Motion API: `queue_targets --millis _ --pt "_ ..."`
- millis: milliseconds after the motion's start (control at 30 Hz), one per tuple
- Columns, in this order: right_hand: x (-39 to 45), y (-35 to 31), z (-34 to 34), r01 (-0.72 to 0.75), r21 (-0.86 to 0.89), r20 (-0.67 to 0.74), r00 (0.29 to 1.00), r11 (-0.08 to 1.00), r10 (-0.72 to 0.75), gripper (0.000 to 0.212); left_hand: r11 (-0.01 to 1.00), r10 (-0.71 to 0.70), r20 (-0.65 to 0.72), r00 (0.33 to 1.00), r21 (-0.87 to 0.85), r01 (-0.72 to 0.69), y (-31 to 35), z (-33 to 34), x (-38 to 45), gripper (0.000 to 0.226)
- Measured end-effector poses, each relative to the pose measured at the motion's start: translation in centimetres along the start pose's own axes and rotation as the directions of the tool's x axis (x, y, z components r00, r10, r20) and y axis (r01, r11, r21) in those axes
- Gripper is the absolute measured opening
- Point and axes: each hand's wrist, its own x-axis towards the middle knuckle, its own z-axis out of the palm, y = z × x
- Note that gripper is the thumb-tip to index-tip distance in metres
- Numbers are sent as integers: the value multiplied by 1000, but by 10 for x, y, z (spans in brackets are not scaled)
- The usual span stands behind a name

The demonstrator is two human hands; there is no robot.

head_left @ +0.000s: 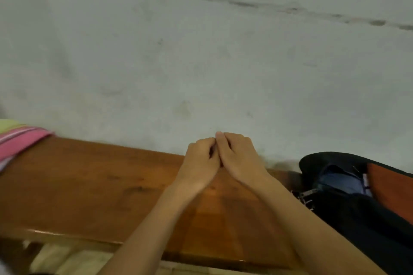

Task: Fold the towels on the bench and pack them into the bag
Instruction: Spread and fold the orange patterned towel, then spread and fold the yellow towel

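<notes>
A wooden bench (89,185) runs across the lower part of the view against a wall. My left hand (200,158) and my right hand (240,156) are held together over the bench's middle, fingers curled and touching each other, with nothing in them. A pink striped towel (20,143) lies at the bench's far left end, with a yellow-green cloth (10,124) above it, both cut off by the frame edge. A black bag (357,196) sits open at the right end, showing blue fabric (339,179) and an orange-red lining (388,185) inside.
A pale grey wall (201,51) with a long crack stands right behind the bench. Light floor (67,259) shows under the bench's front edge. The picture is blurred.
</notes>
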Motion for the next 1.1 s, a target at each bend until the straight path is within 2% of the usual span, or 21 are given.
queue_targets --millis 133,200,333,433,567,733,800,867,900,967,1033,1100 --pt "18 -48 74 16 25 120 993 1000 -19 47 995 -67 -151 986 64 78 -50 -68 -20 39" --pt "24 -70 104 31 48 152 988 998 -38 47 989 -126 -255 959 48 142 -69 -95 -29 45" --pt "35 -108 151 28 82 222 974 996 -46 52 956 -279 -422 863 -40 290 -96 -150 -37 45" --pt "41 -132 182 46 78 265 962 996 -65 54 921 -348 -504 791 -23 390 -118 -198 -45 35" --pt "48 -161 223 107 39 322 940 994 -114 49 882 -414 -586 697 -69 466 -140 -248 -62 22" --pt "66 -207 280 176 70 351 917 982 -190 26 793 -501 -594 629 -24 609 -178 -278 -85 18" --pt "77 -226 305 212 109 342 909 971 -237 21 810 -467 -685 559 -77 582 -184 -288 -90 21" --pt "84 -244 329 261 142 352 888 955 -295 17 835 -435 -779 451 -162 526 -182 -299 -93 22" --pt "88 -251 339 287 160 377 866 944 -327 15 845 -433 -805 406 -206 493 -179 -303 -92 21" --pt "93 -263 362 356 219 485 768 908 -418 20 850 -451 -833 320 -291 440 -178 -312 -93 19" --pt "100 -272 375 433 246 588 644 867 -489 27 849 -466 -848 251 -349 396 -174 -319 -93 19" --pt "110 -281 388 520 212 639 567 827 -520 32 848 -477 -853 211 -384 366 -174 -322 -94 21"
